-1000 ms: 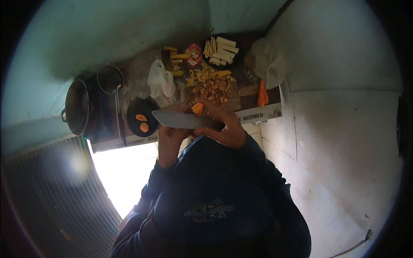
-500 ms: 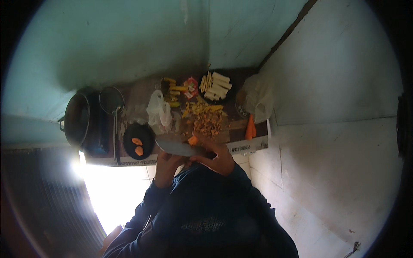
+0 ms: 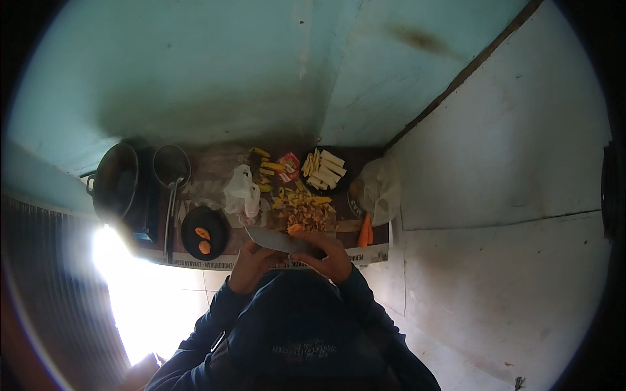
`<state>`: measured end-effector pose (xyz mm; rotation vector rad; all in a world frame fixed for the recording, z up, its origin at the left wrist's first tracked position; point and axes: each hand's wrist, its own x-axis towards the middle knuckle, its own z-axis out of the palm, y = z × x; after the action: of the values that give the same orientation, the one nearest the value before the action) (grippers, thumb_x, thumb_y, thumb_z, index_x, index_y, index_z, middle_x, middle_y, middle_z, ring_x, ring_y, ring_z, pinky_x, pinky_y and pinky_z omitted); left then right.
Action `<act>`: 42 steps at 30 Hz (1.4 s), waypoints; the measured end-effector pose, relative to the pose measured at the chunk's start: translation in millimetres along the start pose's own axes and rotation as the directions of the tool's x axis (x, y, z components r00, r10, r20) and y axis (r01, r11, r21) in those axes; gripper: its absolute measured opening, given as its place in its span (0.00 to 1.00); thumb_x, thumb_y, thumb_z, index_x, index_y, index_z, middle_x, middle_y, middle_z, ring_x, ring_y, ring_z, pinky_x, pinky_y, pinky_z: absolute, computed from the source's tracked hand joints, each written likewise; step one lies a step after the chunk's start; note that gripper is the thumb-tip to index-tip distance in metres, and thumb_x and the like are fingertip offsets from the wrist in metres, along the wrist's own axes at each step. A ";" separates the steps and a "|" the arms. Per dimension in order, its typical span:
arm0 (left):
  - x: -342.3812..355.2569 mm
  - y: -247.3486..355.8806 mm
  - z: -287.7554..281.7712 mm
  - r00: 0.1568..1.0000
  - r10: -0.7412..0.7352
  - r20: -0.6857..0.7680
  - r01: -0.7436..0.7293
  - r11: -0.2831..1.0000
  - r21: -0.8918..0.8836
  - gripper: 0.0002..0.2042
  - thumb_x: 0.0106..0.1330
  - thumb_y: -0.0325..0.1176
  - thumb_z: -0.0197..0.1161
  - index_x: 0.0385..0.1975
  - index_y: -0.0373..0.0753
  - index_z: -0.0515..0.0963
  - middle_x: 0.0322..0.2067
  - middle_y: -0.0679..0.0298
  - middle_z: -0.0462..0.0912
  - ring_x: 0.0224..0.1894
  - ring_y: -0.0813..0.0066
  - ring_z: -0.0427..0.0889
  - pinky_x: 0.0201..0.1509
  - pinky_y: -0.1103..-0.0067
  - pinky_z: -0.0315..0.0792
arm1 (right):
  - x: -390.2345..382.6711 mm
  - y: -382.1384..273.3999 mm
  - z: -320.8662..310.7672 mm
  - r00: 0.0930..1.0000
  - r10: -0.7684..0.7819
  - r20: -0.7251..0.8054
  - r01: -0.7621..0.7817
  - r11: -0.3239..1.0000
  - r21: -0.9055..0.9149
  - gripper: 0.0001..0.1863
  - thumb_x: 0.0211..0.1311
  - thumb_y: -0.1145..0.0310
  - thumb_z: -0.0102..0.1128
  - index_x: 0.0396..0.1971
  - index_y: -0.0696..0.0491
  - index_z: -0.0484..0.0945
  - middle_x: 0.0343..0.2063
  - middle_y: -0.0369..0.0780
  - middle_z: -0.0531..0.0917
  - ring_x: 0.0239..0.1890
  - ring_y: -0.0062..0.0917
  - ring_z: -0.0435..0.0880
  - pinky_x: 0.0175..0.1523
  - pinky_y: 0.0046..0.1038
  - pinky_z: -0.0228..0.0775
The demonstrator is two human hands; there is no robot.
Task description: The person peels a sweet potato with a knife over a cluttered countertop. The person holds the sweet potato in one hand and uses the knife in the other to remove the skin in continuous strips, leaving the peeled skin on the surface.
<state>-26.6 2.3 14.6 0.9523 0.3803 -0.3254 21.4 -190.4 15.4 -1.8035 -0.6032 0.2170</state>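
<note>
A dark worktop (image 3: 215, 163) carries a black pot (image 3: 116, 179), a small pan (image 3: 171, 166), a black plate (image 3: 205, 233), a white bag (image 3: 240, 191), peelings (image 3: 303, 208) and a carrot (image 3: 365, 230).

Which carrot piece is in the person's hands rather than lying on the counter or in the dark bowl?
The small orange piece at the knife blade, held by the right hand.

Pale turquoise wall (image 3: 215, 72) seen across upper frame, stained dark near a corner. White panelled wall (image 3: 508, 195) to right, edged by a dark strip. Low brown worktop (image 3: 215, 166) set against turquoise wall. Strong glare (image 3: 124, 274) recorded at lower left over pale tiled floor (image 3: 215, 280).
</note>
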 end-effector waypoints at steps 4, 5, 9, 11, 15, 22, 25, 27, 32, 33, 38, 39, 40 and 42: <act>-1.4 5.2 -6.4 0.999 0.030 0.030 -0.030 1.000 -0.007 0.15 0.65 0.27 0.52 0.49 0.27 0.68 0.40 0.53 0.78 0.38 0.66 0.81 0.41 0.75 0.76 | 3.6 -0.6 2.1 0.999 -0.010 0.050 0.011 1.000 -0.027 0.25 0.51 0.69 0.68 0.51 0.55 0.75 0.43 0.44 0.82 0.45 0.29 0.81 0.49 0.28 0.72; -1.8 6.2 -8.6 0.998 0.039 0.054 -0.037 0.999 -0.033 0.15 0.65 0.28 0.52 0.49 0.27 0.68 0.40 0.53 0.78 0.38 0.66 0.81 0.41 0.75 0.76 | 3.4 0.1 2.7 0.998 -0.010 0.065 0.011 1.000 -0.020 0.24 0.52 0.69 0.67 0.52 0.54 0.74 0.44 0.43 0.81 0.45 0.28 0.81 0.50 0.28 0.72; -2.6 9.4 -16.3 0.996 0.014 0.090 -0.010 0.999 -0.050 0.15 0.66 0.29 0.51 0.49 0.28 0.69 0.41 0.52 0.78 0.39 0.67 0.80 0.41 0.74 0.75 | 2.5 6.0 13.0 1.000 -0.025 0.013 0.024 0.997 0.078 0.25 0.53 0.69 0.67 0.52 0.56 0.74 0.43 0.42 0.82 0.46 0.27 0.80 0.51 0.27 0.71; -2.2 11.5 -18.6 0.986 0.030 0.165 -0.015 0.996 -0.090 0.15 0.66 0.30 0.52 0.50 0.29 0.69 0.41 0.53 0.78 0.39 0.68 0.80 0.41 0.74 0.75 | -2.7 6.7 22.2 0.989 0.145 -0.019 -0.134 0.954 0.268 0.24 0.53 0.70 0.66 0.51 0.56 0.75 0.33 0.40 0.82 0.29 0.20 0.78 0.33 0.21 0.68; -1.3 14.0 -21.4 0.984 -0.012 0.177 0.041 0.986 -0.163 0.17 0.67 0.33 0.52 0.53 0.32 0.67 0.42 0.55 0.78 0.40 0.69 0.79 0.42 0.75 0.73 | -10.8 7.0 32.5 0.962 0.269 -0.041 -0.152 0.657 0.738 0.21 0.59 0.67 0.60 0.53 0.57 0.74 0.21 0.35 0.76 0.12 0.12 0.64 0.15 0.16 0.54; 2.1 22.0 -41.3 0.996 0.058 0.066 -0.042 0.976 -0.215 0.20 0.68 0.33 0.52 0.57 0.34 0.64 0.46 0.58 0.75 0.48 0.71 0.75 0.48 0.73 0.72 | -12.1 16.1 28.3 0.843 0.446 -0.299 -0.262 0.828 0.496 0.22 0.66 0.65 0.52 0.58 0.56 0.67 0.19 0.33 0.73 0.10 0.09 0.60 0.13 0.14 0.49; 3.5 25.9 -45.1 0.992 0.106 0.072 -0.089 0.975 -0.205 0.19 0.68 0.32 0.52 0.57 0.34 0.63 0.48 0.58 0.73 0.51 0.70 0.73 0.50 0.72 0.72 | -12.2 18.8 34.2 0.819 0.473 -0.325 -0.336 0.854 0.398 0.22 0.66 0.64 0.53 0.58 0.56 0.67 0.19 0.32 0.73 0.09 0.08 0.60 0.13 0.14 0.47; 2.5 27.8 -45.7 0.980 0.155 0.127 -0.122 0.965 -0.233 0.19 0.68 0.31 0.52 0.57 0.34 0.63 0.50 0.57 0.71 0.52 0.69 0.73 0.52 0.71 0.72 | -14.2 18.3 40.1 0.797 0.478 -0.370 -0.349 0.864 0.364 0.22 0.66 0.65 0.53 0.57 0.56 0.67 0.18 0.31 0.72 0.10 0.07 0.59 0.12 0.14 0.46; -3.0 31.3 -47.1 0.984 0.132 0.117 -0.115 0.983 -0.143 0.18 0.69 0.31 0.51 0.57 0.33 0.64 0.54 0.55 0.66 0.57 0.67 0.70 0.55 0.69 0.74 | -17.7 13.7 47.5 0.801 0.466 -0.375 -0.317 0.863 0.394 0.23 0.62 0.65 0.60 0.57 0.50 0.69 0.24 0.31 0.77 0.16 0.07 0.66 0.18 0.13 0.55; -3.5 31.6 -46.9 0.985 0.128 0.112 -0.111 0.983 -0.145 0.18 0.69 0.31 0.51 0.57 0.32 0.64 0.55 0.54 0.65 0.57 0.66 0.70 0.56 0.69 0.74 | -17.7 12.3 48.2 0.806 0.465 -0.367 -0.312 0.860 0.404 0.24 0.62 0.66 0.60 0.58 0.49 0.68 0.27 0.33 0.78 0.18 0.08 0.69 0.20 0.13 0.59; -3.3 36.1 -45.9 0.980 0.141 0.138 -0.118 0.980 -0.162 0.18 0.68 0.29 0.52 0.56 0.30 0.63 0.55 0.53 0.65 0.56 0.65 0.71 0.57 0.68 0.74 | -10.1 2.7 53.7 0.886 0.361 -0.290 -0.284 0.918 0.276 0.26 0.59 0.68 0.62 0.58 0.50 0.67 0.54 0.39 0.72 0.47 0.22 0.75 0.45 0.23 0.70; -3.5 37.6 -45.7 0.979 0.142 0.148 -0.113 0.975 -0.189 0.19 0.68 0.29 0.52 0.56 0.30 0.63 0.55 0.53 0.65 0.56 0.64 0.72 0.57 0.67 0.74 | -8.3 -0.6 54.4 0.904 0.345 -0.253 -0.278 0.923 0.266 0.28 0.58 0.67 0.62 0.59 0.50 0.66 0.57 0.40 0.70 0.50 0.25 0.74 0.49 0.26 0.70; -3.6 39.1 -45.7 0.981 0.132 0.145 -0.106 0.980 -0.170 0.19 0.68 0.29 0.52 0.56 0.29 0.63 0.55 0.53 0.66 0.55 0.64 0.72 0.57 0.67 0.74 | -6.3 -4.4 55.1 0.920 0.328 -0.216 -0.271 0.928 0.256 0.29 0.57 0.67 0.63 0.59 0.50 0.66 0.59 0.40 0.68 0.53 0.28 0.73 0.52 0.29 0.70; -4.0 41.7 -45.9 0.983 0.109 0.146 -0.087 0.984 -0.154 0.19 0.67 0.28 0.52 0.56 0.28 0.63 0.54 0.53 0.67 0.54 0.63 0.73 0.57 0.68 0.74 | -0.7 -11.6 57.6 0.956 0.250 -0.151 -0.210 0.948 0.237 0.32 0.56 0.66 0.65 0.60 0.50 0.64 0.60 0.41 0.67 0.56 0.32 0.72 0.55 0.34 0.68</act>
<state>-20.0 63.6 22.6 0.7922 0.2121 -0.2746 -7.9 -140.1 7.8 -1.6551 -0.2286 0.2656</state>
